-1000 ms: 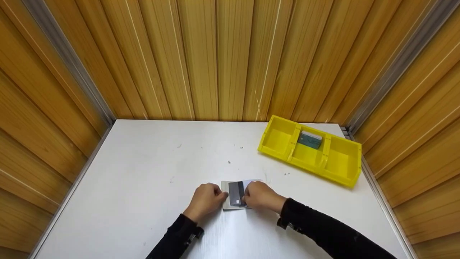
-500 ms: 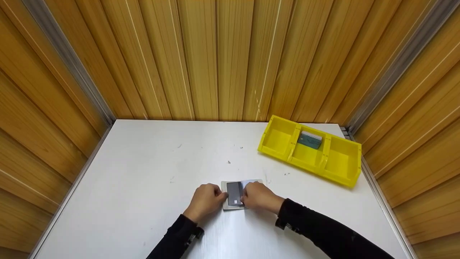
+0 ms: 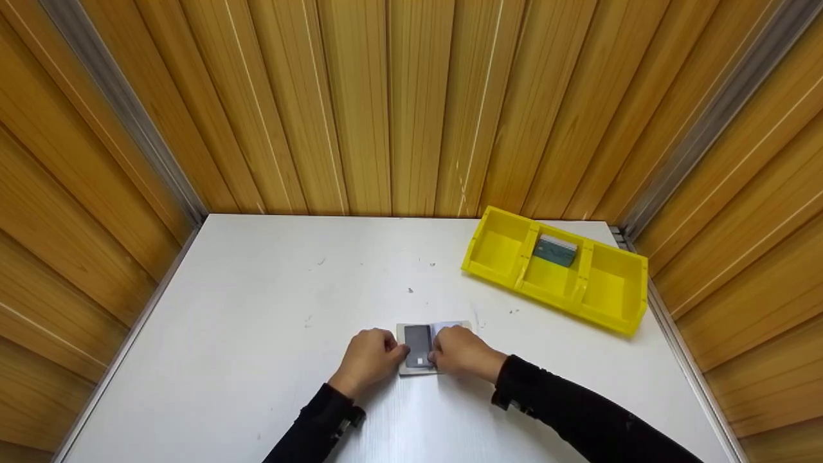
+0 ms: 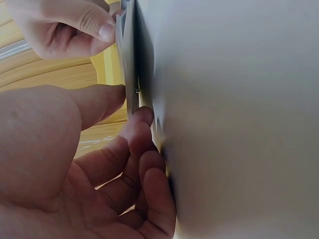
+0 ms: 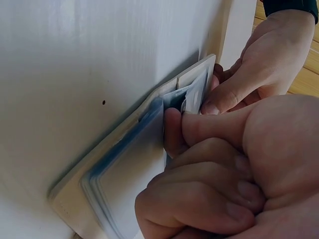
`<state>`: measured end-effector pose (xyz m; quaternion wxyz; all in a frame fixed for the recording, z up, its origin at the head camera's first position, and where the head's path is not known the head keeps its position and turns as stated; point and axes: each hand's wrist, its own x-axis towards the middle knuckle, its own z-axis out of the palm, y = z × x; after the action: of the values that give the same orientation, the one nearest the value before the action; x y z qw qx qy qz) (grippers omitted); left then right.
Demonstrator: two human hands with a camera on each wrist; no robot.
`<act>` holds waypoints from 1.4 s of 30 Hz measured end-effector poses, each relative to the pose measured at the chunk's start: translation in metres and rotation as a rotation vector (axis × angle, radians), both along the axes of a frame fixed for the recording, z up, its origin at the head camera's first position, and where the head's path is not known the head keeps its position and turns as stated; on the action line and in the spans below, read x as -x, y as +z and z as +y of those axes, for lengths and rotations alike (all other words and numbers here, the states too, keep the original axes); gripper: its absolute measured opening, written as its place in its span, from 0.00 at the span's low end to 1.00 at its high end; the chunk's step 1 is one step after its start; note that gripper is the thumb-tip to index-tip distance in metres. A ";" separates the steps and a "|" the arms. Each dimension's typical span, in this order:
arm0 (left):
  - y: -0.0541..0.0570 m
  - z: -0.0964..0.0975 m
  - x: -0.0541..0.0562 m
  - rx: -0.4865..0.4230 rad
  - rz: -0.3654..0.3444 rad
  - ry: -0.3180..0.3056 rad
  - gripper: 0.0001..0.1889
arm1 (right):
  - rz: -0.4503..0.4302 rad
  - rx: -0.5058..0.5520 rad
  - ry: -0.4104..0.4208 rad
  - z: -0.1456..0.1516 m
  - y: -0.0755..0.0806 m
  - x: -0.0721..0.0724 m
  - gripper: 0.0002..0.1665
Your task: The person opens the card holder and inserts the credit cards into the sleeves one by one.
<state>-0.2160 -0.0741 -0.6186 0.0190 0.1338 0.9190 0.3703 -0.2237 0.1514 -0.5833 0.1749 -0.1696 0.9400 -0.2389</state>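
Note:
An opened card holder (image 3: 401, 335) with clear plastic sleeves lies on the white table in the head view. A dark grey card (image 3: 418, 341) with a small white patch lies over its left leaf, apparently partly in a sleeve. My left hand (image 3: 370, 360) pinches the holder's left edge between thumb and index finger, as the left wrist view confirms. My right hand (image 3: 466, 350) pinches at the card's right edge, its other fingers curled, covering much of the right leaf. In the right wrist view, stacked sleeves (image 5: 129, 184) stand beside my right fingers; the exact contact with the card is partly hidden.
A yellow tray (image 3: 521, 287) with three compartments stands at the back right. Its middle compartment holds a stack of teal cards (image 3: 555, 251). Wood-look panels (image 3: 411, 109) wall the table at the back and both sides.
The dark grey card has slid slightly left over the holder's left leaf, and my right hand has shifted a little left with it. My left hand and the holder have stayed in place.

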 end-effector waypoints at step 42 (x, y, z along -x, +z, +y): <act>0.001 0.000 0.002 -0.006 -0.024 0.014 0.15 | 0.136 0.008 -0.102 0.044 0.043 0.039 0.07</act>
<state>-0.2175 -0.0741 -0.6178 0.0269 0.1230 0.9185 0.3749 -0.2629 0.1957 -0.5400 0.0974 -0.1379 0.9562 -0.2393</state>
